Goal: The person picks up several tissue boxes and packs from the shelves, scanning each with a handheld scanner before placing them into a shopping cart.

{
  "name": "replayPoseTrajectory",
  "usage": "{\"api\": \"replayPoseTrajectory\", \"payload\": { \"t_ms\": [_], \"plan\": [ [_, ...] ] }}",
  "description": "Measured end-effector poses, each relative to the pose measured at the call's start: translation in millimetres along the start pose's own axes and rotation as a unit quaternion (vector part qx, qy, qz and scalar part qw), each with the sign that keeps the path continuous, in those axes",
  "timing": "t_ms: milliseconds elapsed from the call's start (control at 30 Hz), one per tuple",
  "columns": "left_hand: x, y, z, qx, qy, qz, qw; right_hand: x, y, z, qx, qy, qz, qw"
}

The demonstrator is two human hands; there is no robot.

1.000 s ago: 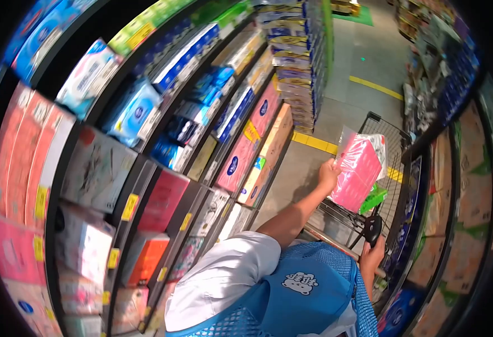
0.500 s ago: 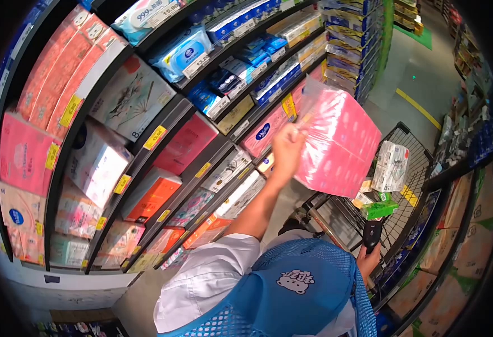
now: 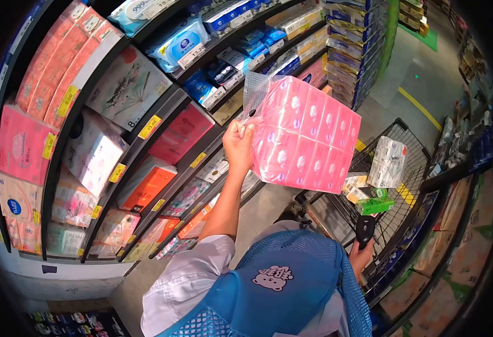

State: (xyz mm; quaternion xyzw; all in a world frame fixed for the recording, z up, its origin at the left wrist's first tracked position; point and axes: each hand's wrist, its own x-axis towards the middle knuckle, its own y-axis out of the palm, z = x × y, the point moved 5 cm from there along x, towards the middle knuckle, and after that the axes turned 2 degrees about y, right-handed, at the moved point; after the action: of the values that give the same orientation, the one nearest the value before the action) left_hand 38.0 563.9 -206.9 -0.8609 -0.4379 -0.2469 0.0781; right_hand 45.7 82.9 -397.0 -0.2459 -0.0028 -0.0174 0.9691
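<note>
A large pink tissue pack (image 3: pixel 308 137) in clear wrap hangs in the air at the centre, tilted. My left hand (image 3: pixel 239 145) is closed on the wrap at the pack's left side. Lower right, my right hand (image 3: pixel 361 259) is wrapped round the handle of a black handheld scanner (image 3: pixel 365 229), whose head points away from me. Just past the scanner, a green box (image 3: pixel 375 205) lies in a wire shopping cart (image 3: pixel 424 150), beside a white tissue pack (image 3: pixel 387 163) that stands in the cart.
Shelves (image 3: pixel 173 109) of tissue packs and wipes fill the left side, with yellow price tags. Stacked packs (image 3: pixel 352 53) stand at the far end. Another shelf (image 3: pixel 454 264) runs along the right. Grey floor with a yellow line (image 3: pixel 420 109) lies beyond the cart.
My left hand has moved left with the pink pack, which has turned so that its printed side shows more. The right hand with the scanner has shifted slightly left.
</note>
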Motion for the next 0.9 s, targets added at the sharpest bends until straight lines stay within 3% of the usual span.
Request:
{"api": "replayPoseTrajectory", "payload": {
  "t_ms": [167,433,533,600,700,900],
  "plan": [
    [3.1,1.9,12.1,0.118,0.027,-0.009,0.993,-1.2,0.1,-20.1,-0.025,-0.005,-0.026,0.999],
    [12.4,18.9,14.2,0.136,0.095,0.018,0.986,0.5,-7.0,13.4,-0.041,-0.027,-0.047,0.998],
    [13.4,31.0,11.6,0.190,0.071,0.011,0.979,-2.7,-7.9,21.1,-0.065,-0.073,-0.026,0.995],
    [20.3,27.3,42.7,0.191,0.027,0.031,0.981,-3.4,-8.7,32.0,-0.091,-0.123,-0.014,0.988],
    [27.1,28.9,89.4,0.177,-0.016,0.054,0.983,-3.4,-7.7,35.5,-0.108,-0.133,0.000,0.985],
    [41.4,26.3,106.3,0.235,-0.027,0.066,0.969,-4.6,-8.1,30.6,-0.107,-0.132,0.005,0.985]
  ]
}}
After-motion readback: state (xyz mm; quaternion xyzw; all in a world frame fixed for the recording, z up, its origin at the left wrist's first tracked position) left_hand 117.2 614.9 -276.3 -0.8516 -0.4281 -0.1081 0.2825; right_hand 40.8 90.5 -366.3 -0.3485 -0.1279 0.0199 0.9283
